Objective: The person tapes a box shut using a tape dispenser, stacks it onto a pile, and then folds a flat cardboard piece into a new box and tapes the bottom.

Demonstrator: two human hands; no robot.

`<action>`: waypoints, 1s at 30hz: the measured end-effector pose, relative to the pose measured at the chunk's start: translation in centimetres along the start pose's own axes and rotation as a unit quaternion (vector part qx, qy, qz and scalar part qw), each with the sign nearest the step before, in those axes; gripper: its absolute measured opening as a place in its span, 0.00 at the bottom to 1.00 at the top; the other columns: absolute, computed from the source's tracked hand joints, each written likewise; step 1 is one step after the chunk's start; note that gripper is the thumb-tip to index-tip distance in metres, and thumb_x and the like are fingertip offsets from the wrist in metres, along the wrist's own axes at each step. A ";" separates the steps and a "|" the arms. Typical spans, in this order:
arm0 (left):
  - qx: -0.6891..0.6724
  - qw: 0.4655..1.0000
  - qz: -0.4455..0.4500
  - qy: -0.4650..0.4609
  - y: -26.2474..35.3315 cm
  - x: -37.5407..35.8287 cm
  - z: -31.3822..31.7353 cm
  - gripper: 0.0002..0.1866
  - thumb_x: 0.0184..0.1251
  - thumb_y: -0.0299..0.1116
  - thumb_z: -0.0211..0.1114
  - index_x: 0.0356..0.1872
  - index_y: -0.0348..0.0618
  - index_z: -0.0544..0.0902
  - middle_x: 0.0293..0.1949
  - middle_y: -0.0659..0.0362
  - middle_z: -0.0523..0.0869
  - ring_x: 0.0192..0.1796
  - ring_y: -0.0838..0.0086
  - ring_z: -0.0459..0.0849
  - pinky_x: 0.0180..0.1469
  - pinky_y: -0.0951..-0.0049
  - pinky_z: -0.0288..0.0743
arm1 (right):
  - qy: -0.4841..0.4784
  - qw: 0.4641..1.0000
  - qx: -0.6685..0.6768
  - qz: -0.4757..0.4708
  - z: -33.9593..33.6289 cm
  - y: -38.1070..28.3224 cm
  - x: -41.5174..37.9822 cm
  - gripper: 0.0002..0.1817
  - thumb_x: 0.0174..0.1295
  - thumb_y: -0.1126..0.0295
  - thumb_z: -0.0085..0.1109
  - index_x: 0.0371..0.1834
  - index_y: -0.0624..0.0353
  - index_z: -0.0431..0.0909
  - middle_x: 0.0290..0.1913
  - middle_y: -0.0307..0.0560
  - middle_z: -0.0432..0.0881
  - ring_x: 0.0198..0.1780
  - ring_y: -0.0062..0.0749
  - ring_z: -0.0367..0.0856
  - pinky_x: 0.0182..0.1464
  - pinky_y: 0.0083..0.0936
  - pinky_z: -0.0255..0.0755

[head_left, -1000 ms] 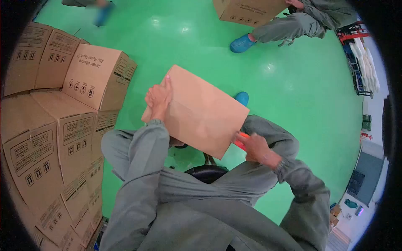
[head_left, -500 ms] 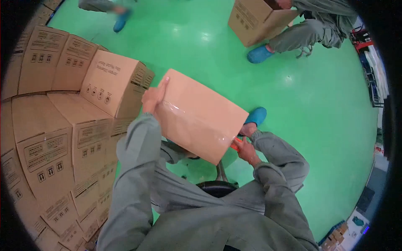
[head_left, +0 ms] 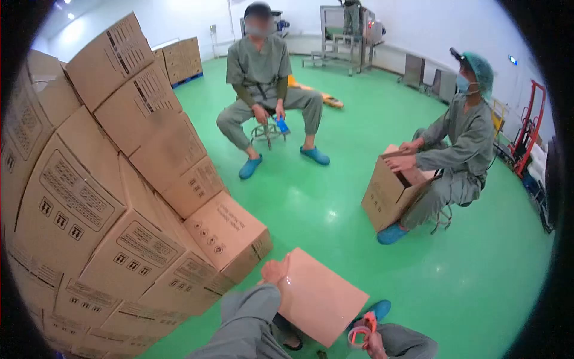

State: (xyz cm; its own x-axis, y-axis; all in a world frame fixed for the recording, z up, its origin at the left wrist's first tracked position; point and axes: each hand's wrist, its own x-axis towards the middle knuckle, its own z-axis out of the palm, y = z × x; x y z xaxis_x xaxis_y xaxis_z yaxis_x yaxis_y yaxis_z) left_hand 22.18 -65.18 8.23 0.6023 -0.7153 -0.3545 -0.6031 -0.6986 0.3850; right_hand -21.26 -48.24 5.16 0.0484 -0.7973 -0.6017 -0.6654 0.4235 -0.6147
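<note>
A plain brown carton (head_left: 323, 296) rests tilted in front of my knees, with shiny clear tape on its surface. My left hand (head_left: 275, 271) grips the carton at its upper left edge, next to the stacked boxes. Just off the carton's lower right corner, my right hand (head_left: 375, 346) is closed around an orange tape dispenser (head_left: 370, 323) with a roll of clear tape (head_left: 359, 337). Part of the right hand is cut off by the dark border of the view.
Printed cartons (head_left: 149, 251) are stacked high along my left. At the right a seated person (head_left: 460, 143) has both hands at an opened carton (head_left: 385, 194). Another seated person (head_left: 260, 72) holds a blue object (head_left: 282, 124). A pallet jack (head_left: 323, 97) and a metal machine (head_left: 341, 36) stand behind.
My view has tipped up, bringing the co-workers and far wall into sight. The tape roll now shows beside the carton's corner. My left hand has stayed on the carton's edge.
</note>
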 end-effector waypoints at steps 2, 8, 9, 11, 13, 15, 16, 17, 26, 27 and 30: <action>-0.029 0.999 0.015 -0.002 0.6 -0.9 -0.6 0.49 0.62 0.76 0.41 0.47 0.32 0.85 0.52 0.39 0.83 0.58 0.46 0.80 0.62 0.54 0.72 | 0.041 0.991 0.121 -0.034 -2.6 -0.7 -1.7 0.30 0.48 0.65 0.59 0.60 0.48 0.74 0.46 0.47 0.83 0.44 0.44 0.84 0.47 0.45 0.79; -0.008 0.995 0.098 -0.033 1.6 -6.5 -0.5 0.50 0.62 0.77 0.40 0.47 0.32 0.85 0.50 0.41 0.85 0.56 0.49 0.82 0.58 0.50 0.73 | 0.064 0.860 0.479 -0.166 -5.9 -2.9 -2.5 0.28 0.47 0.67 0.58 0.57 0.48 0.75 0.45 0.45 0.82 0.45 0.43 0.83 0.48 0.44 0.79; 0.025 0.993 0.112 -0.041 3.3 -9.3 -3.2 0.50 0.61 0.77 0.40 0.48 0.32 0.85 0.49 0.42 0.86 0.55 0.49 0.83 0.58 0.51 0.73 | 0.057 0.824 0.536 -0.177 -5.7 -2.9 -2.5 0.27 0.46 0.67 0.58 0.56 0.48 0.75 0.45 0.44 0.82 0.45 0.43 0.83 0.48 0.44 0.79; 0.083 0.978 0.177 -0.073 6.5 -17.4 -11.4 0.50 0.61 0.77 0.41 0.47 0.32 0.85 0.48 0.41 0.86 0.54 0.47 0.82 0.58 0.53 0.73 | 0.045 0.742 0.642 -0.187 -5.4 -2.4 -3.1 0.27 0.46 0.67 0.58 0.55 0.48 0.76 0.45 0.44 0.82 0.46 0.42 0.83 0.48 0.43 0.79; 0.110 0.965 0.218 -0.095 8.0 -26.6 -20.3 0.49 0.61 0.77 0.43 0.46 0.32 0.86 0.49 0.41 0.85 0.55 0.46 0.82 0.59 0.55 0.73 | 0.030 0.653 0.734 -0.183 -4.8 -1.7 -3.9 0.26 0.45 0.68 0.57 0.54 0.48 0.76 0.44 0.43 0.82 0.46 0.42 0.82 0.48 0.43 0.79; -0.021 0.936 0.324 -0.138 7.7 -32.5 -26.9 0.45 0.61 0.72 0.52 0.54 0.32 0.82 0.54 0.41 0.82 0.58 0.46 0.80 0.61 0.58 0.72 | 0.012 0.559 0.810 -0.175 -4.8 -0.9 -4.5 0.26 0.45 0.68 0.57 0.53 0.48 0.77 0.44 0.42 0.81 0.46 0.41 0.82 0.48 0.42 0.78; -0.094 0.927 0.362 -0.013 7.9 -31.6 -27.6 0.44 0.61 0.69 0.56 0.59 0.33 0.77 0.57 0.40 0.80 0.60 0.49 0.78 0.62 0.59 0.71 | 0.006 0.505 0.846 -0.173 -4.8 -0.5 -4.8 0.25 0.45 0.69 0.57 0.52 0.48 0.77 0.44 0.42 0.81 0.47 0.41 0.82 0.48 0.42 0.78; -0.162 0.897 0.396 0.110 8.0 -29.1 -27.6 0.45 0.61 0.66 0.59 0.65 0.33 0.72 0.61 0.39 0.77 0.63 0.51 0.77 0.63 0.60 0.71 | 0.001 0.446 0.878 -0.171 -4.7 -0.3 -5.4 0.25 0.44 0.69 0.57 0.52 0.48 0.77 0.44 0.41 0.81 0.47 0.41 0.82 0.49 0.42 0.78; -0.417 0.748 0.115 -0.503 7.9 -18.9 -28.4 0.45 0.67 0.70 0.50 0.61 0.30 0.74 0.51 0.47 0.85 0.51 0.64 0.86 0.53 0.64 0.81 | -0.035 0.466 0.854 -0.227 -0.8 3.3 1.0 0.30 0.53 0.54 0.55 0.61 0.50 0.73 0.51 0.44 0.83 0.50 0.46 0.83 0.50 0.50 0.79; -0.358 0.755 0.103 -0.540 8.7 -20.5 -29.8 0.41 0.68 0.66 0.53 0.57 0.29 0.76 0.48 0.48 0.86 0.44 0.66 0.87 0.46 0.66 0.83 | -0.037 0.471 0.854 -0.220 -0.7 3.4 1.1 0.30 0.53 0.54 0.55 0.61 0.50 0.73 0.51 0.44 0.83 0.50 0.46 0.83 0.50 0.50 0.79; -0.292 0.806 0.103 -0.504 7.9 -22.0 -28.4 0.32 0.69 0.57 0.59 0.51 0.30 0.79 0.44 0.52 0.87 0.33 0.69 0.88 0.32 0.70 0.85 | 0.015 0.509 0.828 -0.235 -1.1 2.3 -0.1 0.28 0.57 0.50 0.48 0.59 0.52 0.74 0.53 0.45 0.82 0.52 0.47 0.82 0.51 0.51 0.79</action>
State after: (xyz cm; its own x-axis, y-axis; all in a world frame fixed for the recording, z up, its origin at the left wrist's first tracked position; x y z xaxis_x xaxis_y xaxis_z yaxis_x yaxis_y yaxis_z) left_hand 19.03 -54.49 43.28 -0.3870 -0.6724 -0.6309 -0.1095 -0.6459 0.7555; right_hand -23.64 -47.66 4.41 -0.1153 -0.9734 -0.1978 0.9560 -0.0547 -0.2883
